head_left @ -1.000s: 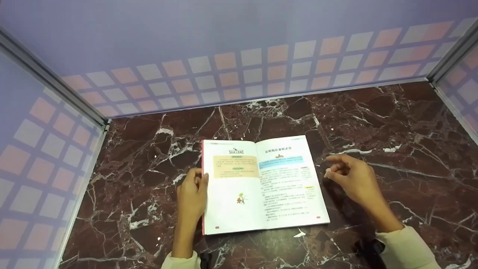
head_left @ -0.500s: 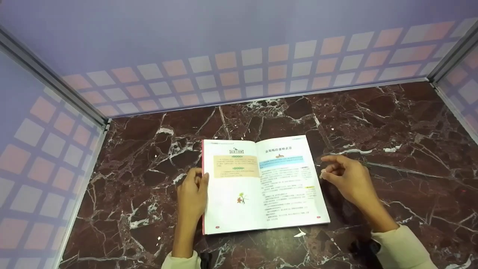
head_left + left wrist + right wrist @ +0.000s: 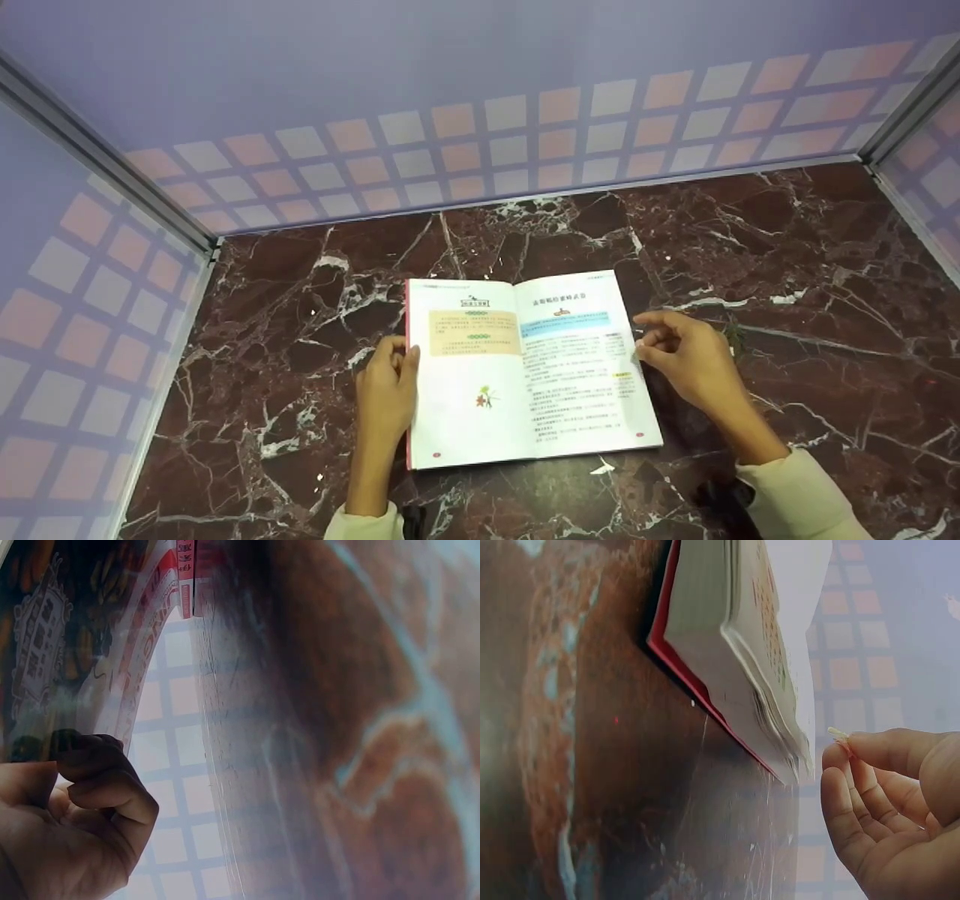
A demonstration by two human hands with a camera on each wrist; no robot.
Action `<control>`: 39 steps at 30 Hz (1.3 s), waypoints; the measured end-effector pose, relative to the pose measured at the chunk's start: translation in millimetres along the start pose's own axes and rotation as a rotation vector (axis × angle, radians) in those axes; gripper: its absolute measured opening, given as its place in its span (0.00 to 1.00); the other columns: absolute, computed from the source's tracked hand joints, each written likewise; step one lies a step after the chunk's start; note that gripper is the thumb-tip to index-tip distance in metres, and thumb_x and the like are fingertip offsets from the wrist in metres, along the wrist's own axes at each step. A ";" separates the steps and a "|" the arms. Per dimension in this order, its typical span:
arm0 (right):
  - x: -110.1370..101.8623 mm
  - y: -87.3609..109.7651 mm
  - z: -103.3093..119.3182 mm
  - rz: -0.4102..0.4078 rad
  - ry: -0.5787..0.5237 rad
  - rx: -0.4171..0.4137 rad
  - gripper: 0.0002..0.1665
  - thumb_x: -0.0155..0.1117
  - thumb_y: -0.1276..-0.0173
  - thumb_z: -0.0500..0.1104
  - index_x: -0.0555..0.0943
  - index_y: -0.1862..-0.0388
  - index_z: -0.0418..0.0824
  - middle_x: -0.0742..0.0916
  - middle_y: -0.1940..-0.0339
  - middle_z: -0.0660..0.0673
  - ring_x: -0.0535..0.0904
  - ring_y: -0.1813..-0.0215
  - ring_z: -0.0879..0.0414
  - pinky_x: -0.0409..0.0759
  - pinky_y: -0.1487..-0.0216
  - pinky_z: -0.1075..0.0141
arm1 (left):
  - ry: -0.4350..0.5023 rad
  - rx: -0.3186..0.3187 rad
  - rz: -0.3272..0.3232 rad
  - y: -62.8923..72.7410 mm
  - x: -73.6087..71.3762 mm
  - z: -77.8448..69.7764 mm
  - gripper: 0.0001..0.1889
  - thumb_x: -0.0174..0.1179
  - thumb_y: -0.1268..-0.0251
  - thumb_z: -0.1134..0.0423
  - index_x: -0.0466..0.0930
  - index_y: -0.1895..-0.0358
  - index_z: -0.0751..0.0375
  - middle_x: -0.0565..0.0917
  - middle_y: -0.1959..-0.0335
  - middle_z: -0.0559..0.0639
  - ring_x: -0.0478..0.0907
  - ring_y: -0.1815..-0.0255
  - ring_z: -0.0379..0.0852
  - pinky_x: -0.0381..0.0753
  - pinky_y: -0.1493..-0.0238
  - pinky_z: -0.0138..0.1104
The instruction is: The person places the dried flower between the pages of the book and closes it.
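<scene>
An open book [image 3: 469, 427] with printed pages and a red-edged cover lies on the table. My left hand [image 3: 386, 390] grips its left edge, thumb on the page side and fingers curled underneath. In the left wrist view, those fingers hold the dark printed cover [image 3: 45, 637]. Beside the right page's edge is my right hand [image 3: 694, 364], thumb and index finger pinched together. A tiny pale yellow and pink scrap [image 3: 838, 736] sticks out between those fingertips in the right wrist view. Whether the fingertips touch the page, I cannot tell.
The dark red marbled tabletop [image 3: 300, 390] carries several tiny white bits, and a larger white mark [image 3: 602, 468] shows below the book. Lilac panels [image 3: 450, 67] with pink and white squares enclose the back and sides.
My right hand has moved left, to the right page's edge, still pinching the small scrap. My left hand and the book have stayed nearly in place.
</scene>
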State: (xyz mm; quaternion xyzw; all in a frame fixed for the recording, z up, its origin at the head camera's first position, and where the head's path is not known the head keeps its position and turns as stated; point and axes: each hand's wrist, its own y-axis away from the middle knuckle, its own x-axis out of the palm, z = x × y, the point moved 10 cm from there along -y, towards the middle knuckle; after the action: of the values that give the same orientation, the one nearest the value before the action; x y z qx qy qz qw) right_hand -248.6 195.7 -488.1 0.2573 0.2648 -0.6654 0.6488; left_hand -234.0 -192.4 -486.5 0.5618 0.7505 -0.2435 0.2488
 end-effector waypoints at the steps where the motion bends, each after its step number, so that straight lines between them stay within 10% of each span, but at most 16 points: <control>1: 1.3 -0.1 0.9 0.001 -0.001 -0.003 0.21 0.73 0.40 0.32 0.84 0.46 0.38 0.87 0.69 0.48 0.84 0.66 0.55 0.75 0.68 0.71 | -0.002 0.000 0.000 0.1 0.0 0.2 0.09 0.58 0.26 0.64 0.79 0.50 0.64 0.71 0.81 0.46 0.67 0.81 0.44 0.69 0.72 0.37; 39: 35.1 2.7 25.6 0.041 -0.027 -0.051 0.21 0.74 0.44 0.30 0.85 0.49 0.38 0.87 0.72 0.50 0.83 0.69 0.57 0.79 0.64 0.67 | -0.018 -0.012 0.011 0.4 0.4 0.7 0.08 0.57 0.26 0.64 0.79 0.51 0.63 0.71 0.80 0.46 0.67 0.80 0.43 0.69 0.71 0.37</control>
State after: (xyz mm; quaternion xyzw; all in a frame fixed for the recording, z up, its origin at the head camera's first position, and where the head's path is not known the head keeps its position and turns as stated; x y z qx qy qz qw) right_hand -246.8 152.6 -493.6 0.2372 0.2675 -0.6486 0.6720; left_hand -233.6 -192.5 -487.4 0.5622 0.7465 -0.2429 0.2600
